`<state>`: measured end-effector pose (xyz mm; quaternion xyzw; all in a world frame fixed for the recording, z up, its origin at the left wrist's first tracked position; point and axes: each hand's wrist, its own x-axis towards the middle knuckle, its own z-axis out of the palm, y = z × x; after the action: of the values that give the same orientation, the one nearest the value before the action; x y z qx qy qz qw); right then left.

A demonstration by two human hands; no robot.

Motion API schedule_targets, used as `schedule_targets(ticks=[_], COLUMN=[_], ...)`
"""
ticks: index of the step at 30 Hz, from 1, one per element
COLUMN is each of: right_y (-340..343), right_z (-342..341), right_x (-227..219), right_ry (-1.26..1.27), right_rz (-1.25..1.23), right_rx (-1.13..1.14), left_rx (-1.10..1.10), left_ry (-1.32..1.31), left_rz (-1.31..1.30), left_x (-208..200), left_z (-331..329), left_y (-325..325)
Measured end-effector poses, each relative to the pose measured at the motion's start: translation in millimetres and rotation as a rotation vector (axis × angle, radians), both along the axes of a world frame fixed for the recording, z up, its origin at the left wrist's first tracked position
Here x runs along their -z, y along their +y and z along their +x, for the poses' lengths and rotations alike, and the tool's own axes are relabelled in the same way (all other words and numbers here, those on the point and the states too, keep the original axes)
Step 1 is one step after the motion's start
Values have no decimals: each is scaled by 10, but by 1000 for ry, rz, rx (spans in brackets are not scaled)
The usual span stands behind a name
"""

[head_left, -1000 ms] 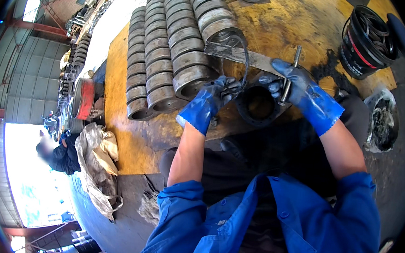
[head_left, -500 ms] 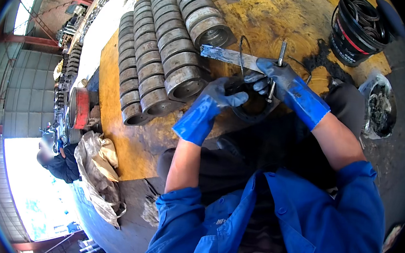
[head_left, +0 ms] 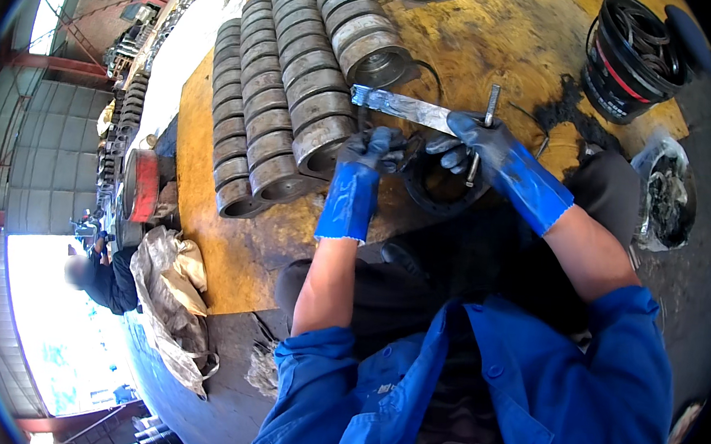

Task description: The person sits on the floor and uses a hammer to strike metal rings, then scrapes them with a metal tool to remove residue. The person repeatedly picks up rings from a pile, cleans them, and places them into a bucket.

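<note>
My left hand (head_left: 356, 167), in a blue glove with a dark palm, is closed beside the front of the metal cylinders. Its fingers appear to pinch a thin dark ring (head_left: 437, 79), whose curve shows above the flat bar; the grip itself is partly hidden. My right hand (head_left: 481, 144), gloved alike, grips a flat metal bar (head_left: 408, 108) smeared blue and white, pointing left. A threaded bolt (head_left: 493, 101) stands at this hand, passing behind the fingers; how it is held cannot be seen. Below both hands lies a round dark flange (head_left: 434, 197).
Several rows of grooved metal cylinders (head_left: 257, 95) fill the left of the yellow worktop (head_left: 490, 31). A black bucket (head_left: 617, 84) of rings stands at the far right, near a plastic bag (head_left: 666, 194). Cloth sacking (head_left: 164, 281), a red drum (head_left: 143, 186) and another person (head_left: 113, 281) are leftward.
My left hand has moved left and up, and its fingers have closed. The thin ring has shifted and tilted. My right hand with the bar has barely moved.
</note>
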<state>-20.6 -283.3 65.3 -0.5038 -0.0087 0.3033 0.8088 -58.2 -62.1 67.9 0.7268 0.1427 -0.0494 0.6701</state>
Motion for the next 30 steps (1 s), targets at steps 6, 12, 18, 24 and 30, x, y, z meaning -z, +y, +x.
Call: schedule_targets(ticks=[6, 12, 18, 24, 30], right_y=[9, 79, 118, 123, 103], right_z=[12, -5, -76, -39, -20], right_x=[-16, 8, 0, 55, 70], right_ry=[180, 360, 468, 486, 466], right_rz=[224, 397, 398, 410, 480], right_rx=[40, 15, -19, -13, -15], left_rx=[-80, -304, -279, -245, -214], left_ry=[-178, -346, -411, -418, -468], left_rz=[-475, -569, -588, -554, -369], left_x=[-41, -121, -90, -82, -35], left_z=[160, 179, 173, 195, 165], left_y=[505, 503, 504, 471, 388])
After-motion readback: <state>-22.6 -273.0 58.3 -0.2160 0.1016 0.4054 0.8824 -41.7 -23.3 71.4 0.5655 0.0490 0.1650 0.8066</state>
